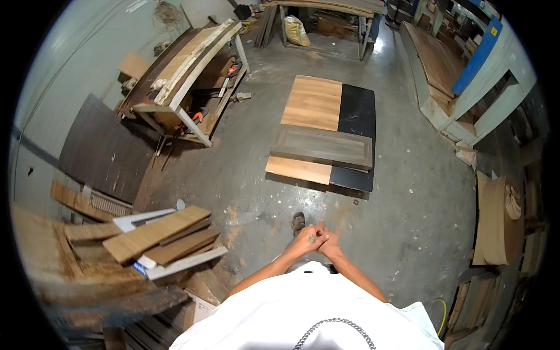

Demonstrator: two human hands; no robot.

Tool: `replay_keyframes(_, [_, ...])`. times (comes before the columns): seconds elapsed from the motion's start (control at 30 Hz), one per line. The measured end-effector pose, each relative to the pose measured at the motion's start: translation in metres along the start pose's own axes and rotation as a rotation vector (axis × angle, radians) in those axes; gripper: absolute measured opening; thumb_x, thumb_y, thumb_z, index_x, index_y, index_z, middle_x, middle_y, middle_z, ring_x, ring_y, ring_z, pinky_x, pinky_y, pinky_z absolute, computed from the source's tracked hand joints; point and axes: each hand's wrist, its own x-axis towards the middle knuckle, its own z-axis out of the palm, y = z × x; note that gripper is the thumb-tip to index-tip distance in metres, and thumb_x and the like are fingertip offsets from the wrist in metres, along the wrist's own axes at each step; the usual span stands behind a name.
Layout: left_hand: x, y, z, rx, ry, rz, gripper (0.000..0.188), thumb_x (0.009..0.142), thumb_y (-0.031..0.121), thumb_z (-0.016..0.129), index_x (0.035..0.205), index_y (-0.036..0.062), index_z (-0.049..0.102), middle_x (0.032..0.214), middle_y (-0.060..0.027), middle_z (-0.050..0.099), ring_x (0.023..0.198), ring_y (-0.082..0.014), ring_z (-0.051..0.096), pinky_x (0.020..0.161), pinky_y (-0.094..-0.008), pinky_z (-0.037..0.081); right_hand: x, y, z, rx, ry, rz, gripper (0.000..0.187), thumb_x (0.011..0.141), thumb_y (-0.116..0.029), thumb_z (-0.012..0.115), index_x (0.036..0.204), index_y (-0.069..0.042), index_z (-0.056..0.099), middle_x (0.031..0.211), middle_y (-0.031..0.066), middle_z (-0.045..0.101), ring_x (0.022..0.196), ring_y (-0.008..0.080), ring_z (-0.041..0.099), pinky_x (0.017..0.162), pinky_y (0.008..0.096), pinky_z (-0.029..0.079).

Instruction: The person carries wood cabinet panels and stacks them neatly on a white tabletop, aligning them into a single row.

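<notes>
My left hand and my right hand meet in front of my waist, touching each other. The left one has its fingers curled in and a dark mark on its back. The right one's fingers are bent against the left. Anything between them is too small or hidden to make out. Ahead on the floor, a grey-brown framed panel lies crosswise over a light wood-grain board and a black board. My shoe shows just beyond the left hand.
At left, loose wood offcuts lie piled up. A workbench with orange-handled tools on its lower shelf stands far left. Another table is at the back. A blue-and-grey machine frame stands at right, with stacked boards nearer.
</notes>
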Motion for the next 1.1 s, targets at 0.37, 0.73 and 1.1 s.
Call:
replay_keyframes(0.37, [0.211, 0.016, -0.089, -0.606, -0.458, -0.312, 0.034, 0.094, 0.037, 0.061, 0.101, 0.0042, 0.068, 0.09, 0.0006, 0.065, 0.078, -0.0092, 0.057, 0.069, -0.025, 0.046, 0.141, 0.104, -0.115, 0.509, -0.147, 0.468, 0.073, 0.086, -0.04, 0.059, 0.146, -0.006, 0.033, 0.121, 0.0279, 0.059, 0.117, 0.0381, 0.056, 0.098, 0.0459, 0.043])
replay_keyframes(0.73, [0.196, -0.264, -0.176, -0.49, 0.337, -1.084, 0.067, 0.091, 0.061, 0.049, 0.116, -0.0002, 0.06, 0.103, -0.0121, 0.068, 0.094, -0.0236, 0.063, 0.081, -0.0388, 0.051, 0.337, 0.34, 0.004, 0.655, -0.406, 0.632, 0.052, 0.086, -0.042, 0.059, 0.11, 0.005, 0.065, 0.103, 0.0212, 0.068, 0.096, 0.0324, 0.065, 0.084, 0.0395, 0.049])
replay_keyframes(1.1, [0.278, -0.471, -0.179, -0.748, 0.279, -0.537, 0.044, 0.1, 0.038, 0.044, 0.114, 0.0002, 0.061, 0.111, -0.0119, 0.063, 0.105, -0.0207, 0.059, 0.092, -0.036, 0.045, 0.548, 0.471, 0.02, 1.048, 0.076, 0.778, 0.068, 0.091, -0.058, 0.052, 0.122, 0.003, 0.06, 0.117, 0.0178, 0.064, 0.112, 0.0263, 0.057, 0.099, 0.0345, 0.04])
